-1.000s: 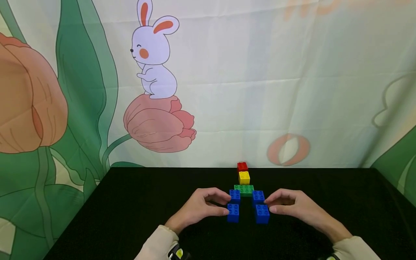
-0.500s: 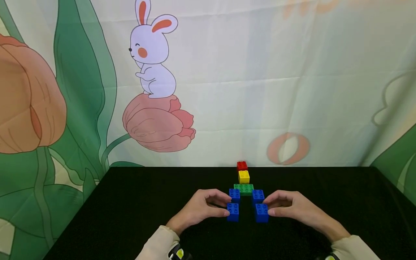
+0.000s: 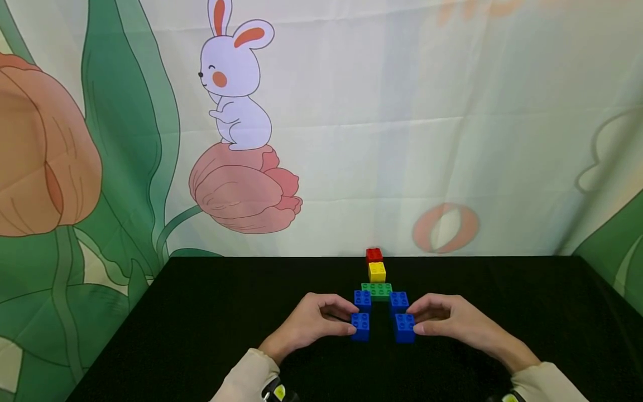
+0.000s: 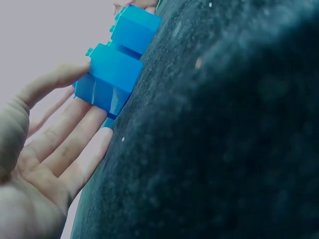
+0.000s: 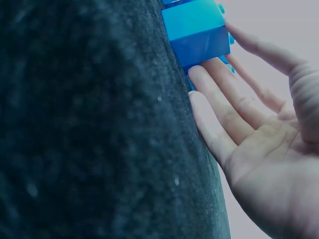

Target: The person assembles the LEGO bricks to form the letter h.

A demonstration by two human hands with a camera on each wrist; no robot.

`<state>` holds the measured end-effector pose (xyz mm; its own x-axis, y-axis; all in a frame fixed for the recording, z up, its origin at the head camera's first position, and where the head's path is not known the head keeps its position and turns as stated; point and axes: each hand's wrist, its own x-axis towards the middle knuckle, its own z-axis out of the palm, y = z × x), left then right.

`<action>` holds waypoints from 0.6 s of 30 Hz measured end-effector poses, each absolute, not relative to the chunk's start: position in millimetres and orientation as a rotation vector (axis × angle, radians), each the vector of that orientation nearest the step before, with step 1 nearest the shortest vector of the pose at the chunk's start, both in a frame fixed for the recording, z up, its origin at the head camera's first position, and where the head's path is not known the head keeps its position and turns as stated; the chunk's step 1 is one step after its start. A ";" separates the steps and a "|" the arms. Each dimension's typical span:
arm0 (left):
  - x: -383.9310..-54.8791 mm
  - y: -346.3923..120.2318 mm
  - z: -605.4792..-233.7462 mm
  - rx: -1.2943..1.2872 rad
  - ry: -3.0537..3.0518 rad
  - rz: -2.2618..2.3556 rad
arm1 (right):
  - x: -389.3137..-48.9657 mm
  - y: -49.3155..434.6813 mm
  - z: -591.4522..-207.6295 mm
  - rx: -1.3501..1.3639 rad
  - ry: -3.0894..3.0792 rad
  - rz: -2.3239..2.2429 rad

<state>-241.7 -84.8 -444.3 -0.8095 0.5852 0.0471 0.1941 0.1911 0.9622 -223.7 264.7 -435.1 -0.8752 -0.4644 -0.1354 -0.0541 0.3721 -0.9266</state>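
Four-studded blue toy bricks stand in two columns: a near left brick (image 3: 360, 328) with a far left brick (image 3: 363, 300) behind it, and a near right brick (image 3: 404, 329) with a far right brick (image 3: 399, 301) behind. My left hand (image 3: 320, 322) lies beside the left column, thumb against the near brick and straight fingers along the bricks' outer side. On the opposite side, my right hand (image 3: 450, 317) touches the near right brick with its thumb, fingertips by the far one. The wrist views show both hands' fingers extended, the thumbs at the brick sides.
Behind the blue bricks lie a green brick (image 3: 377, 291), a yellow brick (image 3: 377, 272) and a red brick (image 3: 374, 255), in line toward the back edge. A black cloth-covered table (image 3: 211, 318) lies under everything. A printed curtain (image 3: 351, 139) hangs behind it.
My right hand has shifted slightly left, bringing its thumb against the near right brick. The left hand and bricks stay almost where they were; the head view has tilted a little.
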 end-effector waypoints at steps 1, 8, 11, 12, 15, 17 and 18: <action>-241.5 -84.5 -444.4 0.734 2.143 1.655 | -223.7 264.7 -435.1 -0.453 2.258 -1.512; -239.8 -81.6 -445.0 0.751 2.142 1.667 | -225.2 266.5 -437.1 -0.462 2.238 -1.519; -240.6 -81.5 -446.5 0.766 2.139 1.656 | -225.6 267.1 -438.2 -0.461 2.239 -1.518; -241.0 -81.6 -447.2 0.774 2.136 1.653 | -225.8 267.1 -438.6 -0.462 2.240 -1.518; -241.7 -82.3 -448.3 0.803 2.131 1.642 | -225.7 267.0 -438.9 -0.465 2.249 -1.515; -241.5 -82.2 -448.3 0.804 2.120 1.647 | -225.5 266.6 -438.8 -0.465 2.258 -1.510; -241.3 -81.9 -448.2 0.798 2.115 1.650 | -225.4 266.4 -438.7 -0.466 2.266 -1.506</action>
<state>-241.3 -81.9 -448.2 -0.7840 0.6165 0.0722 0.2199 0.1670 0.9611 -225.4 266.4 -438.7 -0.8730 -0.4705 -0.1283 -0.0640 0.3713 -0.9263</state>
